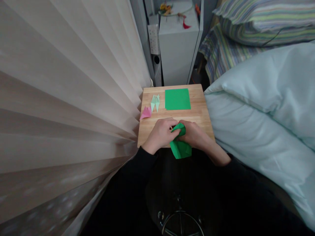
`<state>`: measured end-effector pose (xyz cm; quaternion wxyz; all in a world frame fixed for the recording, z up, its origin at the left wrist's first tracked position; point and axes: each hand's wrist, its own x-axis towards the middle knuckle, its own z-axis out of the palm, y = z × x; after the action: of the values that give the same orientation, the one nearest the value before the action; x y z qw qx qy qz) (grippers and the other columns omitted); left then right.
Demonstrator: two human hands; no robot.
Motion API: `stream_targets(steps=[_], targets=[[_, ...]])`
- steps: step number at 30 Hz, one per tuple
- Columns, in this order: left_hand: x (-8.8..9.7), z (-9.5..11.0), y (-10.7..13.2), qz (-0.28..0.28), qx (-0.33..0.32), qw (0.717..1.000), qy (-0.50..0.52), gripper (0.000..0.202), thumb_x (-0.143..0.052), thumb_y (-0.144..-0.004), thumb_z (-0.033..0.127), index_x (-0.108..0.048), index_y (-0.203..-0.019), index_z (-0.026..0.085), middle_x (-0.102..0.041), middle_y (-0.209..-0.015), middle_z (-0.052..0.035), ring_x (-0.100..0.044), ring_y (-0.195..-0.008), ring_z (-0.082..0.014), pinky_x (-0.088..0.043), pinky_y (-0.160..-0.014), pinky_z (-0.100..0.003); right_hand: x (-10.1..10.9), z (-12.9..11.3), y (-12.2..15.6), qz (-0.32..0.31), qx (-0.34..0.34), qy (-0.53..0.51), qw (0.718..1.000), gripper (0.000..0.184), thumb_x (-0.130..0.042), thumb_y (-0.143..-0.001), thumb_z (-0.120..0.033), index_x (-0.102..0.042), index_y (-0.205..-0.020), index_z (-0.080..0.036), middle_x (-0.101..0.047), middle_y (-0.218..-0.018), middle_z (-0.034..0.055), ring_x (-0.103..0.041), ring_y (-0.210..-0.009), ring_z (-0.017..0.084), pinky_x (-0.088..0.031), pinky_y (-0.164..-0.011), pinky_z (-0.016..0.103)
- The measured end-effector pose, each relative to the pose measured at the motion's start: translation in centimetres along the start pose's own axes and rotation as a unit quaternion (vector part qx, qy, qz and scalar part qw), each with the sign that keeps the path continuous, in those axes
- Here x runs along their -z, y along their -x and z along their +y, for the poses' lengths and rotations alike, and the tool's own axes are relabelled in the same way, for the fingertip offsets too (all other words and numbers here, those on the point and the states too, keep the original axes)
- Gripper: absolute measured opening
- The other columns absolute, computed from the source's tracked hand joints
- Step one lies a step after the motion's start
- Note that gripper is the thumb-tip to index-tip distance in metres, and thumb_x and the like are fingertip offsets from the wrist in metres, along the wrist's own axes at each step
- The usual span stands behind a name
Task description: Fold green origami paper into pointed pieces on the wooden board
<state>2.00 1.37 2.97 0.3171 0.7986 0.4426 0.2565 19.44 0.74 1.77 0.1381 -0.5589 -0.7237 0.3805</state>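
Between my two hands is a sheet of green origami paper (181, 150), partly folded, with creases across it. My left hand (163, 131) pinches its upper left edge, thumb on top. My right hand (194, 133) grips the same paper from the right, its fingers curled around the upper part. The lower part of the paper hangs over the near edge of the small wooden table (197, 121). Beyond my hands lies a flat stack of green paper (177, 99). To its left are a pale green folded paper piece (155, 103) and a pink folded paper piece (146, 112).
A pleated curtain (98, 82) hangs along the left, touching the table's side. On the right is a bed with a pale blue quilt (258, 108) and striped pillow (278, 16). A white cabinet (178, 52) stands behind the table. Below me is a metal ring base (182, 213).
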Motion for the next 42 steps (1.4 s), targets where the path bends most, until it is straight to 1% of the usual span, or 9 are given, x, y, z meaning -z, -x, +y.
stream_targets(steps=[6,12,17,19,24,26,30,35,42], targets=[[0.2,-0.6,0.0,-0.015,0.057,0.998,0.038,0.028,-0.07,-0.084,0.017,-0.053,-0.062,0.018,-0.053,-0.063,0.0043,-0.051,-0.065,-0.0131,-0.035,-0.064,-0.028,0.5,-0.1,0.2,0.011,-0.009,-0.003,1.0,0.024,-0.078,-0.07,-0.014,-0.06,-0.085,-0.021,-0.07,-0.079,0.0034,-0.061,-0.074,0.02,-0.034,-0.062,0.029],[0.1,-1.2,0.0,-0.002,0.078,0.994,0.073,0.025,-0.068,-0.081,0.017,-0.054,-0.061,0.018,-0.051,-0.06,0.0051,-0.049,-0.062,-0.0122,-0.037,-0.062,-0.027,0.9,0.5,0.1,0.065,0.004,-0.138,0.988,0.026,-0.073,-0.069,-0.014,-0.059,-0.09,-0.022,-0.073,-0.078,0.001,-0.063,-0.067,0.017,-0.039,-0.059,0.026],[-0.1,-0.9,-0.3,0.029,0.102,0.974,0.199,0.011,-0.069,-0.083,0.023,-0.066,-0.075,0.017,-0.064,-0.072,0.0015,-0.058,-0.069,-0.0131,-0.044,-0.066,-0.026,0.9,1.0,0.0,0.032,0.011,-0.197,0.98,0.027,-0.075,-0.067,-0.015,-0.058,-0.087,-0.022,-0.07,-0.068,-0.0024,-0.06,-0.06,0.015,-0.036,-0.053,0.024],[0.1,-0.9,-0.4,0.035,0.111,0.963,0.242,0.013,-0.072,-0.082,0.026,-0.067,-0.074,0.017,-0.065,-0.072,0.0015,-0.058,-0.068,-0.0128,-0.046,-0.066,-0.026,0.9,1.1,0.0,0.02,0.012,-0.212,0.977,0.027,-0.078,-0.068,-0.018,-0.059,-0.086,-0.022,-0.069,-0.067,-0.0028,-0.06,-0.06,0.015,-0.036,-0.051,0.024],[0.4,-1.2,-0.5,0.036,0.109,0.956,0.27,0.023,-0.076,-0.079,0.031,-0.063,-0.065,0.017,-0.059,-0.064,0.0032,-0.051,-0.062,-0.011,-0.041,-0.063,-0.026,1.3,1.0,0.1,0.022,0.041,-0.221,0.974,0.015,-0.074,-0.081,-0.032,-0.067,-0.082,-0.019,-0.072,-0.074,0.0021,-0.063,-0.069,0.017,-0.043,-0.06,0.027],[0.3,-1.4,-0.4,0.042,0.111,0.955,0.273,0.023,-0.076,-0.078,0.033,-0.064,-0.065,0.017,-0.06,-0.064,0.0028,-0.05,-0.063,-0.0112,-0.04,-0.062,-0.026,1.4,0.9,0.1,0.026,0.061,-0.218,0.974,0.016,-0.07,-0.085,-0.034,-0.07,-0.081,-0.018,-0.072,-0.076,0.0029,-0.063,-0.071,0.017,-0.045,-0.065,0.029],[0.0,-1.2,-0.4,0.073,0.131,0.944,0.295,0.021,-0.078,-0.076,0.035,-0.067,-0.069,0.018,-0.063,-0.067,0.0021,-0.053,-0.065,-0.0121,-0.042,-0.063,-0.027,1.6,0.7,0.1,0.022,0.082,-0.204,0.975,0.017,-0.069,-0.087,-0.034,-0.072,-0.08,-0.018,-0.072,-0.076,0.0025,-0.063,-0.073,0.017,-0.048,-0.071,0.032],[-0.2,-0.7,-0.3,0.09,0.17,0.916,0.351,0.024,-0.083,-0.07,0.035,-0.066,-0.068,0.018,-0.062,-0.065,0.0026,-0.052,-0.062,-0.011,-0.042,-0.061,-0.026,1.9,0.4,0.3,0.0,0.077,-0.206,0.976,0.019,-0.069,-0.087,-0.034,-0.069,-0.075,-0.019,-0.067,-0.07,0.0003,-0.059,-0.069,0.016,-0.045,-0.066,0.03],[-0.4,-0.7,-0.3,0.098,0.196,0.903,0.371,0.029,-0.084,-0.07,0.041,-0.065,-0.068,0.018,-0.062,-0.066,0.002,-0.052,-0.059,-0.0101,-0.04,-0.055,-0.025,2.0,0.5,0.3,-0.016,0.078,-0.215,0.973,0.022,-0.069,-0.086,-0.034,-0.066,-0.071,-0.019,-0.06,-0.064,-0.0023,-0.053,-0.063,0.013,-0.039,-0.06,0.027]])
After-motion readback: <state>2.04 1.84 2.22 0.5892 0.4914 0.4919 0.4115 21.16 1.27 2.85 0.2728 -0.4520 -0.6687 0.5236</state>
